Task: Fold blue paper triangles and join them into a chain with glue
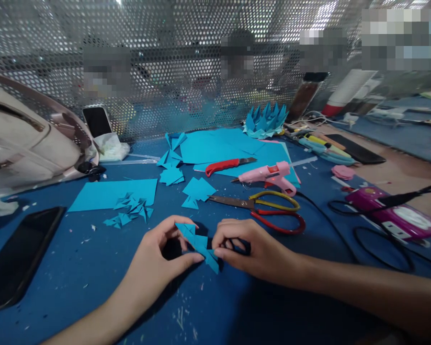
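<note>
Between my two hands is a piece of folded blue paper (200,243), creased into pointed flaps. My left hand (165,249) is closed on its left side, thumb below and fingers along the upper edge. The fingertips of my right hand (240,244) pinch its lower right corner. Just beyond the hands lie more folded blue pieces (197,190) and a pair of scissors (255,203) with one yellow and one red handle. Small folded blue scraps (132,208) rest on a flat blue sheet (93,194) to the left.
A pink glue gun (269,175) and a red utility knife (226,165) lie on stacked blue paper (211,146). Behind is a spiky blue paper form (266,122). A black phone (21,258) and pale bag (25,134) are left; a purple power strip (395,213) with cords is right.
</note>
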### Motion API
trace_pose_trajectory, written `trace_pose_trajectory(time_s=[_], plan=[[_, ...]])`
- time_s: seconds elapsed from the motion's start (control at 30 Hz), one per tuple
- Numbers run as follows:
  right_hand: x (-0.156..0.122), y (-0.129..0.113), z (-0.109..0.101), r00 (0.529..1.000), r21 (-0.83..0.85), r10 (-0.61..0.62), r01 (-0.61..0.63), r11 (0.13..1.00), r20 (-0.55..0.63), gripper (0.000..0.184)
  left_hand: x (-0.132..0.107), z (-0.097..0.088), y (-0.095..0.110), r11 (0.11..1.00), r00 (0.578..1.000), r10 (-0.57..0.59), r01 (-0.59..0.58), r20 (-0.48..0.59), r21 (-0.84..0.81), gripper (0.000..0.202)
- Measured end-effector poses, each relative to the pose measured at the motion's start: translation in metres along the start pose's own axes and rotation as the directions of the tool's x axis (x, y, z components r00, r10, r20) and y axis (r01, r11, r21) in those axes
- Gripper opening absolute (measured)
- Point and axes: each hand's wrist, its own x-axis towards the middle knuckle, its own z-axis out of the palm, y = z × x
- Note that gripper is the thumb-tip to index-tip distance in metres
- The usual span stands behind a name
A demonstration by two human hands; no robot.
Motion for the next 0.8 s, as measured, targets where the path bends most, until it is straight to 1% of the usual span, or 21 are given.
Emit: trace_pose_trajectory(time_s=[0.07, 0.13, 0.23, 0.37, 0.6, 0.8], plan=[[-0.0002, -0.0006, 0.0004, 1.000, 0.004, 0.014, -0.014, 1.000, -0.002, 0.014, 0.0012, -0.0002, 0.0004, 1.000, 1.000, -0.013, 0.013, -0.006, -0.020, 0.045], [-0.0001, -0.0010, 0.0013, 1.000, 0.016, 0.013, -0.013, 1.000, -0.001, 0.013, 0.0027, -0.0002, 0.0002, 0.999, 1.000, -0.009, 0.009, 0.000, -0.045, 0.047], [0.0003, -0.0005, 0.0023, 1.000, 0.026, -0.004, 0.004, 1.000, -0.014, 0.012, 0.0043, 0.0001, 0.0001, 0.997, 1.000, 0.014, -0.013, 0.018, -0.077, 0.045], [0.0002, 0.0008, 0.0031, 0.999, 0.033, -0.029, 0.030, 0.999, -0.042, 0.011, 0.0043, 0.0012, 0.0014, 0.997, 0.999, 0.000, 0.003, 0.046, -0.073, 0.044], [-0.0015, -0.0001, 0.0054, 0.998, 0.031, -0.018, 0.020, 0.999, -0.055, 0.010, 0.0019, 0.0025, -0.0018, 0.996, 0.998, 0.005, 0.002, 0.068, -0.093, 0.049], [-0.0012, -0.0014, 0.0055, 0.998, 0.027, -0.020, 0.022, 0.999, -0.061, 0.011, 0.0034, 0.0032, -0.0032, 0.992, 0.996, 0.031, -0.021, 0.080, -0.122, 0.047]])
